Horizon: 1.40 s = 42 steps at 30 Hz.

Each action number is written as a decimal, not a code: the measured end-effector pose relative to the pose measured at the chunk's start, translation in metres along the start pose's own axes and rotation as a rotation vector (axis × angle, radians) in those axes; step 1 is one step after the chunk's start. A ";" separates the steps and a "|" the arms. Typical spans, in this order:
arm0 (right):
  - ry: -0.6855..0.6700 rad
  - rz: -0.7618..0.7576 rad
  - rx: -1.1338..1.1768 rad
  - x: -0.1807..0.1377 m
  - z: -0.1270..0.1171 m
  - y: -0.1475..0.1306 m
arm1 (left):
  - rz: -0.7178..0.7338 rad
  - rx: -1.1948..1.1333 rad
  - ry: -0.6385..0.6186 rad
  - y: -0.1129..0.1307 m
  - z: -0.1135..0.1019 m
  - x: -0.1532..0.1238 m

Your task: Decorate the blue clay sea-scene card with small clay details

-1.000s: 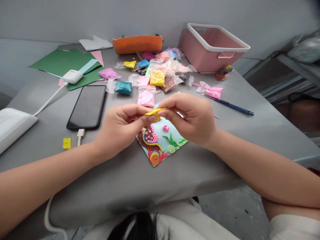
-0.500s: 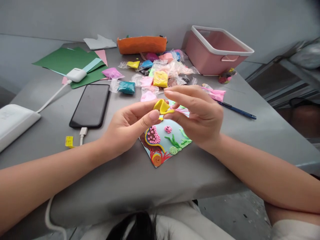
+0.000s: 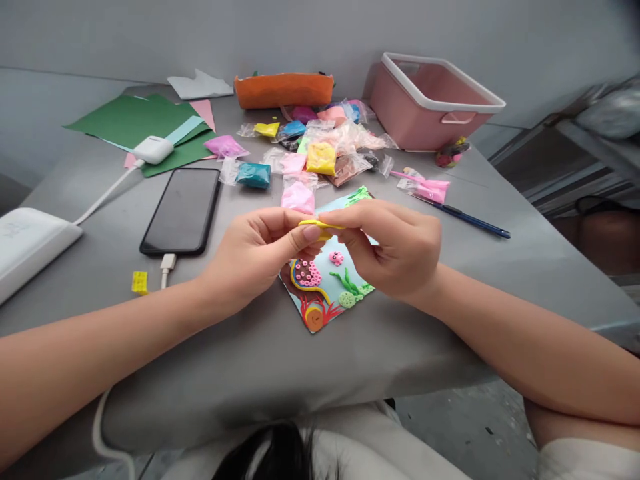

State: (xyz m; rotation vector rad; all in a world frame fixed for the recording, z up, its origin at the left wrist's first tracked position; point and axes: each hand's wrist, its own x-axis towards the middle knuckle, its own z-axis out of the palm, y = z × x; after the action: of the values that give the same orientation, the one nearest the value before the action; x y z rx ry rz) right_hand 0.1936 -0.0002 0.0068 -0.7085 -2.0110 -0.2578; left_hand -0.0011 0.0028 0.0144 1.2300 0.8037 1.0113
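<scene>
Between both sets of fingertips is a flattened piece of yellow clay point(image 3: 320, 225), seen nearly edge-on. My left hand point(image 3: 260, 253) pinches its left end between thumb and forefinger. On its right end, the thumb and forefinger of my right hand point(image 3: 395, 247) are closed. Below the hands lies a light blue picture board point(image 3: 327, 273), partly covered by them. It carries clay shapes: a small pink octopus-like figure point(image 3: 336, 258), green seaweed point(image 3: 349, 283), an orange spiral point(image 3: 315, 319) with red strands, and a brown patch with pink rings point(image 3: 306, 273).
Behind the board are several clay packets, among them a yellow one point(image 3: 321, 158) and a teal one point(image 3: 253, 175). A phone point(image 3: 180, 210) on a cable and a white power bank point(image 3: 35, 247) lie left. A pink bin point(image 3: 425, 113) stands back right, a blue pen point(image 3: 465, 219) before it.
My right hand has lowered, and its raised fingers have closed onto the yellow clay. The clay has gone from a folded, upright shape to a flatter strip. My left hand has barely moved.
</scene>
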 end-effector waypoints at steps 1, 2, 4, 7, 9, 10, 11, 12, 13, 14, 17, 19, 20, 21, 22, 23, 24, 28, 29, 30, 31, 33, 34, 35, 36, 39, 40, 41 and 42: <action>-0.014 0.038 0.022 0.001 -0.001 0.000 | -0.001 -0.003 0.003 0.000 0.000 0.000; -0.023 0.086 0.051 0.001 -0.001 0.001 | 0.001 0.001 0.015 -0.001 0.000 0.000; -0.004 0.210 0.120 0.001 0.000 0.006 | 0.008 0.018 0.066 -0.003 -0.001 0.000; 0.082 0.371 0.188 0.000 0.003 0.019 | 0.023 -0.010 0.162 -0.009 -0.004 0.002; 0.099 0.450 0.181 0.000 0.004 0.025 | 0.040 -0.076 0.187 -0.011 -0.006 0.004; 0.095 0.484 0.176 0.000 0.003 0.027 | 0.044 -0.108 0.180 -0.012 -0.006 0.004; 0.086 0.512 0.179 0.000 0.003 0.027 | 0.046 -0.136 0.164 -0.012 -0.006 0.004; 0.074 0.529 0.194 0.000 0.003 0.026 | 0.046 -0.153 0.136 -0.011 -0.005 0.004; 0.062 0.532 0.220 0.001 0.002 0.024 | 0.047 -0.160 0.098 -0.011 -0.004 0.003; 0.052 0.518 0.253 0.001 0.002 0.020 | 0.045 -0.151 0.052 -0.010 -0.003 0.002; 0.008 0.385 0.330 0.001 0.003 0.009 | 0.045 -0.059 -0.077 -0.007 0.000 0.000; -0.024 0.296 0.331 0.001 0.003 0.004 | 0.055 0.017 -0.094 -0.007 0.001 -0.001; -0.041 0.282 0.330 0.000 0.003 0.002 | 0.063 0.054 -0.079 -0.007 0.001 -0.001; -0.061 0.299 0.337 0.000 0.002 0.000 | 0.074 0.089 -0.056 -0.008 0.000 -0.001; -0.083 0.339 0.357 0.001 0.002 -0.001 | 0.084 0.127 -0.028 -0.008 -0.001 0.000; -0.106 0.396 0.388 0.001 0.001 -0.001 | 0.089 0.164 -0.001 -0.009 -0.002 0.000; -0.132 0.458 0.422 0.001 0.001 -0.002 | 0.092 0.196 0.019 -0.009 -0.002 0.000; -0.205 0.602 0.551 0.005 -0.002 -0.001 | 0.079 0.261 0.030 -0.008 -0.003 -0.001; -0.204 0.610 0.574 0.006 -0.003 -0.001 | 0.076 0.263 0.023 -0.007 -0.003 -0.002; -0.194 0.613 0.589 0.007 -0.003 0.000 | 0.075 0.261 0.019 -0.006 -0.002 -0.002; -0.176 0.614 0.591 0.008 -0.004 0.000 | 0.072 0.255 0.015 -0.005 -0.002 -0.003; -0.123 0.613 0.557 0.010 -0.006 0.002 | 0.060 0.238 0.021 -0.003 -0.001 -0.004; -0.083 0.610 0.530 0.011 -0.007 0.003 | 0.052 0.233 0.030 -0.002 0.000 -0.004; -0.037 0.605 0.502 0.012 -0.008 0.004 | 0.046 0.232 0.042 -0.001 0.000 -0.004; 0.015 0.598 0.476 0.013 -0.010 0.005 | 0.044 0.234 0.057 0.000 0.000 -0.004; 0.134 0.550 0.446 0.013 -0.013 0.006 | 0.059 0.247 0.097 0.001 0.000 -0.002; 0.135 0.516 0.442 0.012 -0.014 0.006 | 0.063 0.243 0.096 0.000 0.000 -0.002; 0.111 0.462 0.430 0.011 -0.014 0.007 | 0.064 0.230 0.083 0.000 0.000 -0.002; 0.058 0.395 0.405 0.010 -0.013 0.008 | 0.062 0.208 0.057 0.000 -0.001 -0.002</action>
State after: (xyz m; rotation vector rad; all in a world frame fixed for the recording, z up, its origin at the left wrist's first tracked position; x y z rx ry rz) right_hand 0.2035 0.0041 0.0209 -0.8025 -1.7473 0.3484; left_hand -0.0029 0.0011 0.0138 1.4161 0.9382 1.0359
